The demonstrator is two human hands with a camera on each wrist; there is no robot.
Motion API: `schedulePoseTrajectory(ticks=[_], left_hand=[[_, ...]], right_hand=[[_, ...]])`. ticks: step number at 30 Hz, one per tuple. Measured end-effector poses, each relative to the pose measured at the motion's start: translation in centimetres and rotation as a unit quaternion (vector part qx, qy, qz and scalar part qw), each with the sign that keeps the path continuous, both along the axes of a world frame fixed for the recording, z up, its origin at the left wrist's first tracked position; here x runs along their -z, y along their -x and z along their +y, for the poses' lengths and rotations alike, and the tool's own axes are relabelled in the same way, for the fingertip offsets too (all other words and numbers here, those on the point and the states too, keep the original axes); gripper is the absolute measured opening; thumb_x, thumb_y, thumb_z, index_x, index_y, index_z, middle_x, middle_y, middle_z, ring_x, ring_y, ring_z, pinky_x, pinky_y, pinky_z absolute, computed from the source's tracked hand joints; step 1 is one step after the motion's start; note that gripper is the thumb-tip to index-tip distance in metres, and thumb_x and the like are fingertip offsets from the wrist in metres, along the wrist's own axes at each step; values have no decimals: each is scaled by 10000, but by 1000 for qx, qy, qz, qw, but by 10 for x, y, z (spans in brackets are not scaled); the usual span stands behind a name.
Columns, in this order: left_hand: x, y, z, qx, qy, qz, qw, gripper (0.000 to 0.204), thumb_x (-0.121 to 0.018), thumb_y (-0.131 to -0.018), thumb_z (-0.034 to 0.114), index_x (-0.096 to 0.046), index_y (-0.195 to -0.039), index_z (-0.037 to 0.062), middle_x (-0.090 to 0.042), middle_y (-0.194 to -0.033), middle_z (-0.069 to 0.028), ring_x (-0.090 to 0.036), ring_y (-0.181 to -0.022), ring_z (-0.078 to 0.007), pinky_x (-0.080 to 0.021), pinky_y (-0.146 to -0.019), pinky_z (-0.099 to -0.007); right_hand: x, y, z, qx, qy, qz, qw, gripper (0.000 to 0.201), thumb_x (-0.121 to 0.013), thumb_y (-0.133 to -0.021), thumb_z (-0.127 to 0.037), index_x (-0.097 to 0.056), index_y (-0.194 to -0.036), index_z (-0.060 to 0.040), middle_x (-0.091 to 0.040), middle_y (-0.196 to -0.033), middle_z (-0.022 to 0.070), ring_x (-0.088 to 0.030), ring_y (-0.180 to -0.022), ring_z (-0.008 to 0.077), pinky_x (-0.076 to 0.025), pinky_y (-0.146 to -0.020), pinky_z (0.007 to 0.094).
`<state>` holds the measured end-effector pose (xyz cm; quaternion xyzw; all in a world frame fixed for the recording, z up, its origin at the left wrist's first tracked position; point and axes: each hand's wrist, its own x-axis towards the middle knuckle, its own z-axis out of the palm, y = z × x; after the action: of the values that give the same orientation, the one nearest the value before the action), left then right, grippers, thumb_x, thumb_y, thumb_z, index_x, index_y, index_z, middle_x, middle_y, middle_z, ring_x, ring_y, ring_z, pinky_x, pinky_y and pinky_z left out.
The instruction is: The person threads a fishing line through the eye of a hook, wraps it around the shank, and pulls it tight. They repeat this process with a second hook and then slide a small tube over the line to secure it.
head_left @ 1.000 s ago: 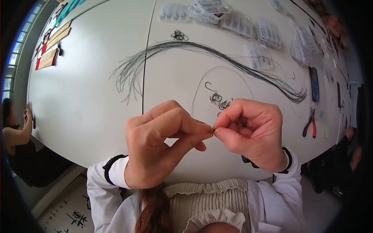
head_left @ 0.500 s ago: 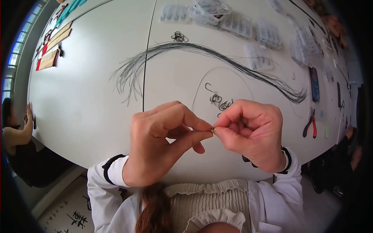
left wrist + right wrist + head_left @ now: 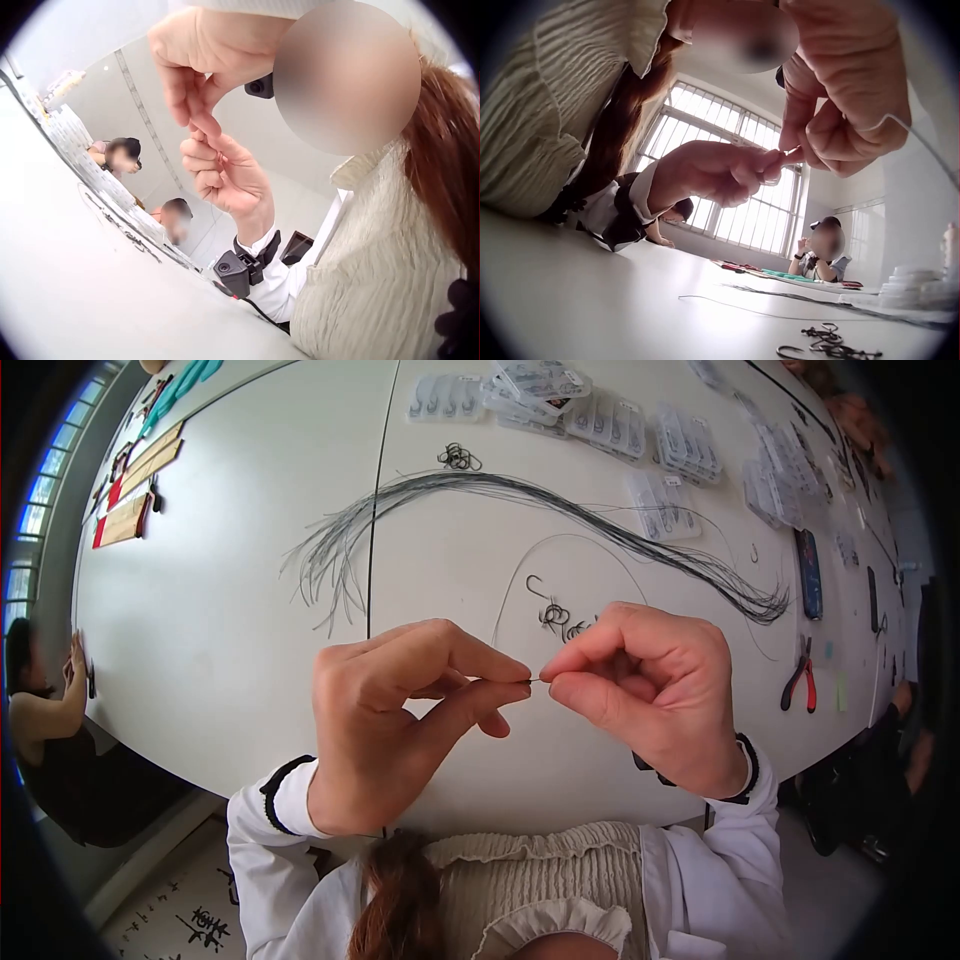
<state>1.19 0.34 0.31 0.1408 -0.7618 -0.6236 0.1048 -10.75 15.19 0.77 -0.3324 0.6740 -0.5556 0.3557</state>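
In the head view the left hand (image 3: 385, 720) pinches something tiny and dark between thumb and forefinger. Facing it, the right hand (image 3: 655, 695) pinches a thin strand (image 3: 536, 680) that spans the small gap between the fingertips. What the left fingertips hold is mostly hidden. A pale line (image 3: 922, 142) runs out from the right hand in the right wrist view. Behind the hands lie dark hooks (image 3: 553, 615), partly covered by the right hand, and a single hook (image 3: 537, 586). A long bundle of dark strands (image 3: 590, 518) curves across the table.
Clear plastic boxes (image 3: 603, 422) of hooks stand at the back, with another hook pile (image 3: 458, 457) nearby. Red-handled pliers (image 3: 798, 678) and a phone (image 3: 809, 575) lie at the right. Wooden pieces (image 3: 124, 521) are at the far left, where another person (image 3: 50, 700) sits.
The fingertips have moved slightly apart and up the head view, and a short length of strand shows between them. Both hands keep their pinch.
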Motion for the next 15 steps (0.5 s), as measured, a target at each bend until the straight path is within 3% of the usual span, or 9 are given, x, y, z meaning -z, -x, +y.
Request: schedulePoseTrajectory(ticks=[5,7,9,14,15], left_hand=[[2,-1,0,3,-32,23,999,95,-560,-752,-158,-566,-771,-65,-597,-754,-129,-606,-568,-170,-506,-466,-242],[5,-2,1,1,-27,29,999,95,-553,-757,-155,-567,-770,-62,-592,-761,-127,-600,-564,-159,-492,-449,-232],[6,-2,0,-1,-20,36,999,96,-547,-763,-152,-569,-769,-59,-587,-769,-125,-595,-561,-149,-477,-432,-222],[-6,5,-15,-6,-15,-71,997,88,-598,-753,-118,-580,-716,-40,-622,-673,-106,-549,-467,-76,-409,-354,-184],[-4,6,-14,-38,-27,-59,997,94,-632,-738,-101,-594,-690,-30,-635,-644,-100,-528,-425,-65,-397,-346,-173]], right_hand=[[1,-1,-1,2,20,-16,1000,39,-618,-768,52,-615,-748,20,-551,-637,4,-434,-512,20,-309,-437,176],[1,2,1,-18,26,49,998,55,-607,-767,65,-612,-730,25,-544,-623,11,-444,-518,25,-321,-441,182],[5,2,0,-13,25,41,999,60,-604,-766,70,-610,-723,29,-548,-624,11,-452,-528,21,-330,-445,181],[-2,14,5,-15,-15,7,1000,49,-609,-760,73,-615,-728,37,-570,-641,12,-481,-561,15,-363,-469,166],[-3,19,9,3,-16,11,1000,36,-616,-760,66,-620,-736,39,-576,-646,9,-489,-567,16,-369,-475,159]])
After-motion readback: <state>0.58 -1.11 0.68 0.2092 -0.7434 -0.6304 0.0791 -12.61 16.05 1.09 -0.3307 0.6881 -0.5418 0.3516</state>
